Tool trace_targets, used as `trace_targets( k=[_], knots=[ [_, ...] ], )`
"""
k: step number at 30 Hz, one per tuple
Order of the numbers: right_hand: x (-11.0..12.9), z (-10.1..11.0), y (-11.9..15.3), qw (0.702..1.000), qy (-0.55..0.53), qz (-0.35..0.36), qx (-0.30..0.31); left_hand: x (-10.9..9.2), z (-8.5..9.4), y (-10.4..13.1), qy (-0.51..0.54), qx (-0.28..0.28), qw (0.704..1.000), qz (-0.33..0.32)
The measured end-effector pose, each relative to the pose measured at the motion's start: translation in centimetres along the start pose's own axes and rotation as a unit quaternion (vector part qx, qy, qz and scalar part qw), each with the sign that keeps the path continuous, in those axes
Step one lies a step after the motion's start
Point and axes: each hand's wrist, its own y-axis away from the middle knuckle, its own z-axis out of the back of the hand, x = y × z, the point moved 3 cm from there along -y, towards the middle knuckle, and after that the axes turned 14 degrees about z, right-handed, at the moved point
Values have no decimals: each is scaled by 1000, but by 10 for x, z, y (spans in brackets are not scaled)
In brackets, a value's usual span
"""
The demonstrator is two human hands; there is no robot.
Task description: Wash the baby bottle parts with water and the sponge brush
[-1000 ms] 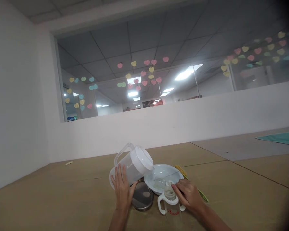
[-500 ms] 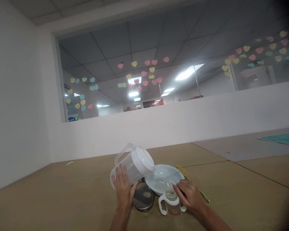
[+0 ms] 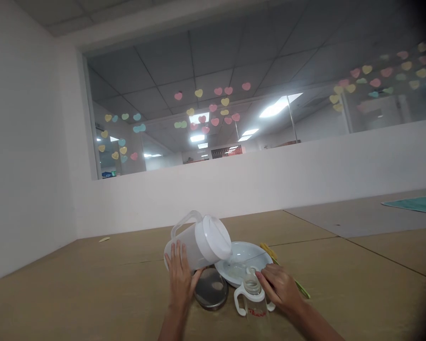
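Note:
My left hand (image 3: 179, 270) is pressed against the side of a translucent white pitcher (image 3: 190, 248), thumb below it and fingers spread over its wall. The pitcher is tipped to the right, its white lid facing a pale bowl (image 3: 266, 258). Just right of the bowl's near rim, my right hand (image 3: 279, 286) is closed beside the neck of a clear bottle (image 3: 256, 303) with two white handles and red lettering. A small pale, clear-looking piece (image 3: 251, 270) shows by my right thumb. What those fingers grip is hidden. The bottle stands upright.
A round dark metal lid or dish (image 3: 211, 290) lies under the pitcher, left of the bottle. A yellow and green brush-like tool (image 3: 301, 289) lies behind my right hand. A teal cloth (image 3: 415, 203) is at the far right, before a white wall (image 3: 234, 184).
The pitcher has tipped slightly further, its lid end moving right over the bowl's edge. My right hand and the bottle have stayed nearly in place.

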Motion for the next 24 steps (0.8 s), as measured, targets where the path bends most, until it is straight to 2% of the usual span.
trace_targets(
  k=[7, 13, 15, 20, 24],
  knots=[
    [0, 0, 0, 1000, -20, -4, -15, -4, 12, -2, 87, 7, 995, -45],
    [-1, -2, 2, 1000, -12, -2, -8, -11, 12, 0, 86, 10, 994, -71],
    [-1, -2, 2, 1000, -19, -2, -13, -10, 10, 0, 93, 9, 995, -31],
    [0, 0, -1, 1000, -9, 6, -21, -1, 1, 2, 109, 20, 984, 142],
    [1, 0, -2, 1000, 0, 11, -22, 7, -2, 3, 114, -4, 967, 228]
  ],
)
